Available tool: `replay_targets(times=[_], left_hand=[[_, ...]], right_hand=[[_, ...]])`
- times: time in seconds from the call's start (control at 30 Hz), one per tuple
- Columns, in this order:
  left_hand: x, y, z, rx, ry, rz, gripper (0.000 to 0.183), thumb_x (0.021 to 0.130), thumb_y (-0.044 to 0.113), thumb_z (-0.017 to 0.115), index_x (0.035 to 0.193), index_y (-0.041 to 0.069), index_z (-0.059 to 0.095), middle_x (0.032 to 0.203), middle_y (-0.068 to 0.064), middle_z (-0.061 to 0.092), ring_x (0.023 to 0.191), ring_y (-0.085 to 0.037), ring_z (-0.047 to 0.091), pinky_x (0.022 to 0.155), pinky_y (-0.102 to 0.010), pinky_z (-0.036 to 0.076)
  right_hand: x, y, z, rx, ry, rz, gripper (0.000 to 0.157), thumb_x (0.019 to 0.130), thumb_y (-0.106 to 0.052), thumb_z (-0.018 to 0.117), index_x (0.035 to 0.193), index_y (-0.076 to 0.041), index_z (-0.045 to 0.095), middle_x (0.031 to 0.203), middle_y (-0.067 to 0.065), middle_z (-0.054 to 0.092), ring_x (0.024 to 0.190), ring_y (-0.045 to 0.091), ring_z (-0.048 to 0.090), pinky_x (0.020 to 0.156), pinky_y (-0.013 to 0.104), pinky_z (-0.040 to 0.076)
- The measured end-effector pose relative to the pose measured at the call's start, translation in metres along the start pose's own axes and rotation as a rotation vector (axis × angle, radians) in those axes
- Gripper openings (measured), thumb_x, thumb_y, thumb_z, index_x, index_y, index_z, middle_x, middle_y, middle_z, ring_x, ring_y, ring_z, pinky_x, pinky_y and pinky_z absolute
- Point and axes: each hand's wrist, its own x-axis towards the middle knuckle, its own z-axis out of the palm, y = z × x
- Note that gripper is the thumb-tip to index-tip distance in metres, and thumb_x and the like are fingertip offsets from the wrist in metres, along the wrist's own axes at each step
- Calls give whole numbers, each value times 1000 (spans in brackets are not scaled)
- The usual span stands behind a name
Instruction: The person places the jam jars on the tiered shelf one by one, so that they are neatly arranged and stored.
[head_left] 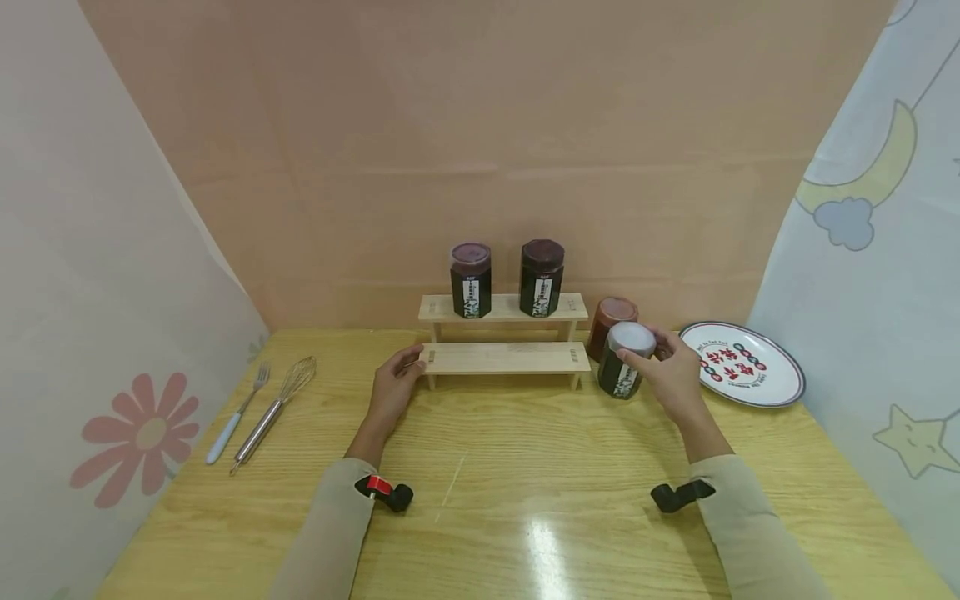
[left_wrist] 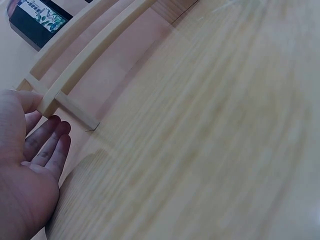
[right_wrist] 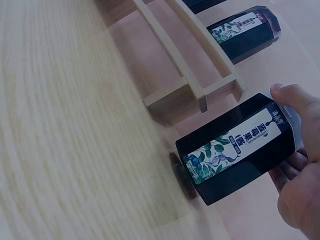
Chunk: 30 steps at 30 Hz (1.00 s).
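Observation:
My right hand (head_left: 672, 375) holds a dark, many-sided jam jar (right_wrist: 235, 147) by its pale lid, thumb on the near side and fingers behind. The jar leans a little, just right of the two-step wooden rack (head_left: 502, 358). Behind it stands a jar with a reddish-brown lid (head_left: 618, 309), partly hidden. At the left end of the rack's lower board, my left hand (head_left: 393, 383) grips the edge, thumb over the board end and the other fingers (left_wrist: 47, 145) loosely bent below. Two dark jars, one on the left (head_left: 471, 283) and one on the right (head_left: 542, 279), stand on the upper step.
A white oval plate (head_left: 787, 390) with red lettering lies at the right, beyond my right hand. On the left side of the wooden table (head_left: 480, 467) are a fork (head_left: 238, 412) and a whisk (head_left: 273, 412). A plain backdrop (head_left: 480, 125) rises behind the rack.

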Motion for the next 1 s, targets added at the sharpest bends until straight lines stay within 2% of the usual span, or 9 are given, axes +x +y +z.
replay_targets(times=[0.1, 0.37, 0.63, 0.97, 1.0], left_hand=[[0, -1, 0, 4, 12, 20, 39, 103, 17, 64, 142, 11, 62, 147, -14, 60, 136, -26, 56, 94, -11, 50], [-2, 1, 1, 12, 33, 48, 37, 103, 15, 64, 139, 9, 63, 143, -15, 62, 133, -27, 58, 97, -16, 51], [-1, 0, 2, 13, 25, 50, 38, 104, 15, 63, 141, 7, 62, 145, -17, 61, 135, -27, 57, 101, -18, 51], [-3, 2, 1, 7, 24, 55, 38, 103, 14, 64, 140, 7, 63, 144, -16, 62, 135, -26, 57, 95, -10, 49], [-3, 2, 1, 6, 26, 53, 37, 103, 14, 64, 139, 7, 63, 144, -15, 62, 135, -26, 57, 95, -9, 49]], right_hand=[[1, -4, -1, 16, 5, 5, 78, 90, -31, 82, 153, -3, 46, 147, 19, 54, 141, 33, 52, 117, 38, 46], [0, -23, -1, 42, -2, -9, 78, 90, -31, 83, 153, -3, 46, 149, 21, 54, 143, 35, 51, 116, 34, 47], [-5, -44, -1, 39, -31, -5, 87, 88, -36, 83, 157, -4, 41, 155, 22, 50, 148, 37, 45, 120, 52, 40], [-3, -65, 11, 79, -74, -71, 80, 88, -33, 84, 153, -6, 47, 151, 19, 54, 145, 34, 49, 120, 52, 41], [-3, -66, 14, 76, -74, -77, 80, 88, -34, 84, 153, -6, 48, 150, 19, 56, 143, 33, 51, 119, 45, 44]])
